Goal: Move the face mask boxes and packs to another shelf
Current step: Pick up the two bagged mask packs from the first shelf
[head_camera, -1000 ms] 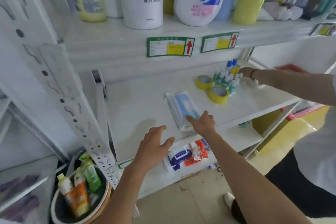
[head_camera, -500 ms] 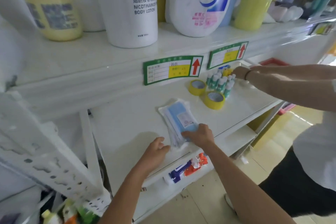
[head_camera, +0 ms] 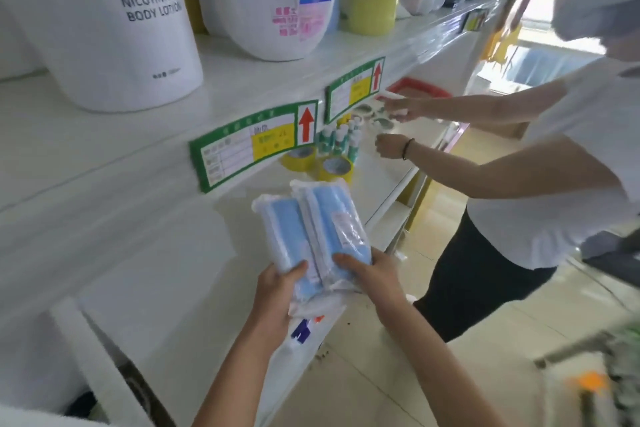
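White store shelving [head_camera: 114,218] is carrying a body lotion bottle [head_camera: 104,17] and a Walch bottle [head_camera: 277,0] above tape rolls [head_camera: 334,168]. Both hands are gripping blue face mask packs [head_camera: 311,229] off the shelf: left hand [head_camera: 277,291] fingers curling beneath, right hand [head_camera: 369,274] pinching the near end.
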`<control>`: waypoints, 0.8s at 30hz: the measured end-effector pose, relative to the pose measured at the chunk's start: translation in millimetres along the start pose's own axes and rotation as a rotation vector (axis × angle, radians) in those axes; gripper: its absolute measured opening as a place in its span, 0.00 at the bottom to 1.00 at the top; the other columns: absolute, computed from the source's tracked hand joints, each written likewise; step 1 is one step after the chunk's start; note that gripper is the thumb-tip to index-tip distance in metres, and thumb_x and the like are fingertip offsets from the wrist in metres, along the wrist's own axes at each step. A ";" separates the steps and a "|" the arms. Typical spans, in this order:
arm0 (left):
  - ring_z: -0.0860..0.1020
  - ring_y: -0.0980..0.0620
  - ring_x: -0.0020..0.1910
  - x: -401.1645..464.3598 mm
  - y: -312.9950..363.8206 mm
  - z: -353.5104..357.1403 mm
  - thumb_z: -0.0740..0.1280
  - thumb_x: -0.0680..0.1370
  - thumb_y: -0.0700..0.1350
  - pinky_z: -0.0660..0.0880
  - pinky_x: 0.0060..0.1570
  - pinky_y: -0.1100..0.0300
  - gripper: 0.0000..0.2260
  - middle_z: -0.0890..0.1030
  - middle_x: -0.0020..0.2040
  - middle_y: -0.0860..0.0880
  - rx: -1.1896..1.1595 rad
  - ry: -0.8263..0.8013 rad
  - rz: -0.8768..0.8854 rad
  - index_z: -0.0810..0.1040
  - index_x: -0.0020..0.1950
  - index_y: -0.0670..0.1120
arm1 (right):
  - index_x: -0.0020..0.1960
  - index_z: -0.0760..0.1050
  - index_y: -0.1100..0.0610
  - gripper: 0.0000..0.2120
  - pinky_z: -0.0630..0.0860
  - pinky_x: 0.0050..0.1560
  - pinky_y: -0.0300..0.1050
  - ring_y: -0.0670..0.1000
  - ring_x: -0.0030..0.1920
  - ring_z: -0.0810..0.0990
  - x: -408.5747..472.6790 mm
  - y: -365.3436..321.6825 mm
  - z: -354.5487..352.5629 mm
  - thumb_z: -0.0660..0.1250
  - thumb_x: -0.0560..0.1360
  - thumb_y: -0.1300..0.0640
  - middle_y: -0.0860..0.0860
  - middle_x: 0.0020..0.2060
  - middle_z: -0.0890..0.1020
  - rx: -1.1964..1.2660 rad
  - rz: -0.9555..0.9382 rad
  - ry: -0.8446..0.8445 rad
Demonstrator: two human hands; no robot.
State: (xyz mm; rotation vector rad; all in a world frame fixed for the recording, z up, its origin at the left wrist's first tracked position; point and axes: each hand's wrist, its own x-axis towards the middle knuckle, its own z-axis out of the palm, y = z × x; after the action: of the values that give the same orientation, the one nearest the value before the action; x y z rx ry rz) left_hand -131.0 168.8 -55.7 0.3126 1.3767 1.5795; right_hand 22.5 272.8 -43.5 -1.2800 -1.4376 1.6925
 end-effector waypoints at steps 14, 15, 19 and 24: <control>0.87 0.44 0.49 -56.1 -51.2 150.4 0.86 0.57 0.47 0.84 0.41 0.53 0.31 0.87 0.52 0.46 0.369 -0.666 -0.047 0.82 0.59 0.46 | 0.52 0.81 0.47 0.18 0.83 0.37 0.44 0.46 0.41 0.86 -203.3 62.1 -181.6 0.82 0.64 0.53 0.46 0.44 0.86 0.147 -0.181 0.810; 0.87 0.45 0.49 -69.9 -62.0 165.5 0.86 0.56 0.49 0.84 0.41 0.53 0.33 0.88 0.52 0.46 0.408 -0.727 -0.063 0.82 0.59 0.47 | 0.52 0.81 0.47 0.19 0.85 0.38 0.47 0.47 0.42 0.86 -230.9 72.1 -191.9 0.82 0.64 0.54 0.47 0.44 0.86 0.165 -0.169 0.878; 0.86 0.44 0.51 -140.2 -114.7 223.0 0.86 0.57 0.55 0.83 0.49 0.47 0.34 0.87 0.53 0.47 0.540 -1.033 -0.168 0.80 0.61 0.51 | 0.58 0.79 0.50 0.24 0.85 0.43 0.57 0.52 0.46 0.86 -342.4 105.5 -216.0 0.82 0.64 0.53 0.50 0.48 0.86 0.231 -0.147 1.150; 0.85 0.38 0.51 -244.5 -186.1 270.7 0.86 0.60 0.49 0.84 0.43 0.49 0.35 0.86 0.54 0.41 0.640 -1.419 -0.361 0.79 0.63 0.44 | 0.55 0.80 0.51 0.24 0.84 0.40 0.45 0.47 0.43 0.86 -482.4 145.4 -215.5 0.84 0.62 0.53 0.48 0.45 0.87 0.304 -0.118 1.552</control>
State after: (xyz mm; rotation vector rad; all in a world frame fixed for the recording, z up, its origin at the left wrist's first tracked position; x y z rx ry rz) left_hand 274.9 120.2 -33.6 1.1977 0.6310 0.2809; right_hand 424.3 -99.5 -30.0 -1.5971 -0.2640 0.3800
